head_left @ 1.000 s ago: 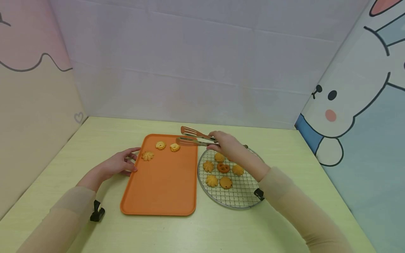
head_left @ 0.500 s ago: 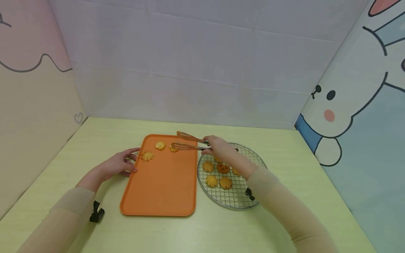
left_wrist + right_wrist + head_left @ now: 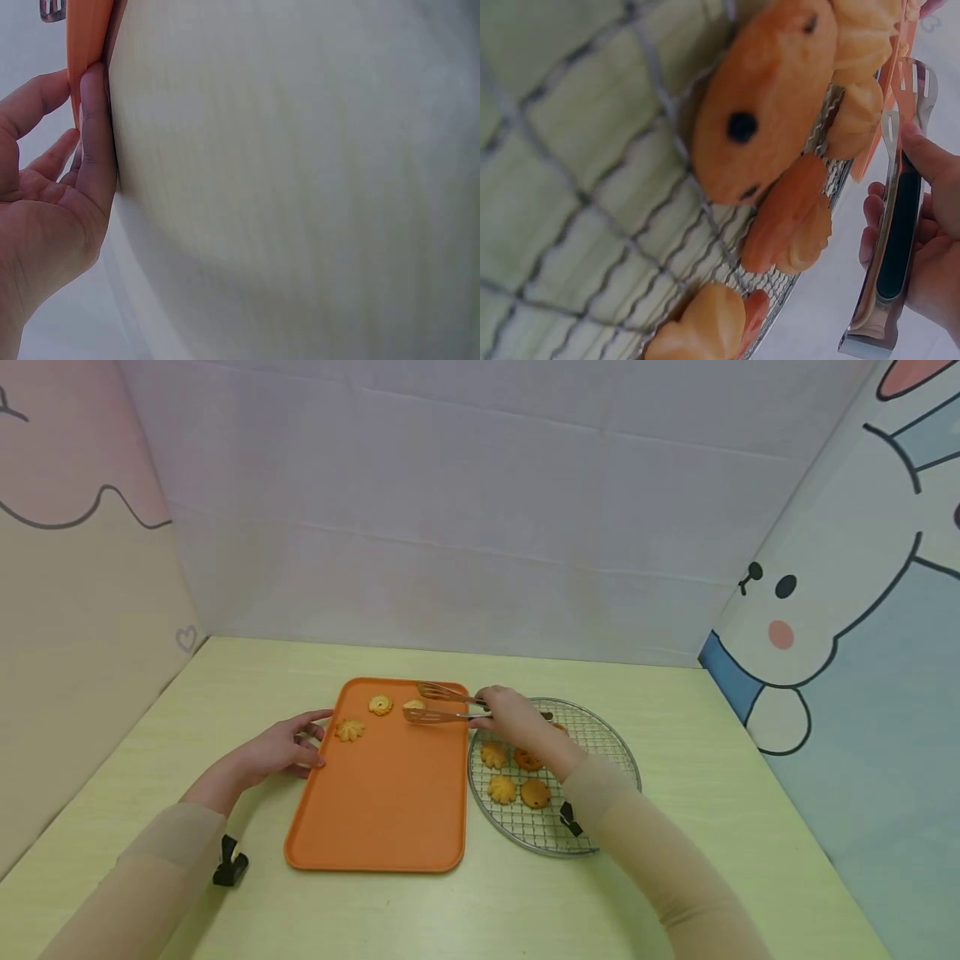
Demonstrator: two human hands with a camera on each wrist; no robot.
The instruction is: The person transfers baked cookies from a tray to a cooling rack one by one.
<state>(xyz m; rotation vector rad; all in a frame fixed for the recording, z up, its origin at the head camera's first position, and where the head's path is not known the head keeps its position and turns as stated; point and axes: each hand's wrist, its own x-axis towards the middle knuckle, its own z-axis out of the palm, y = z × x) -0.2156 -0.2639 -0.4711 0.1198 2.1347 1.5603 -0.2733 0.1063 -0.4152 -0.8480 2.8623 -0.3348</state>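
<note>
My left hand [image 3: 273, 749] holds the left edge of an orange tray [image 3: 375, 818]. In the left wrist view, fingers and thumb lie on either side of the rim. My right hand [image 3: 513, 714] grips metal tongs [image 3: 898, 236] with dark handle inserts and slotted ends. Those ends are spread over the tray's far right part, one on each side of a round cookie [image 3: 414, 703]; whether they touch it I cannot tell. Also on the tray are a ring-shaped cookie [image 3: 380, 705] and a flower-shaped cookie [image 3: 349, 730].
A round wire rack [image 3: 573, 845] stands right of the tray, bearing several cookies, among them a round dotted cookie [image 3: 536, 794] and a pretzel-shaped one [image 3: 528, 759]. The right forearm covers part of it. Walls enclose the table's back and sides.
My right hand has moved left and toward me with the tongs, whose ends have come down around the far right cookie on the tray. The left hand has stayed put.
</note>
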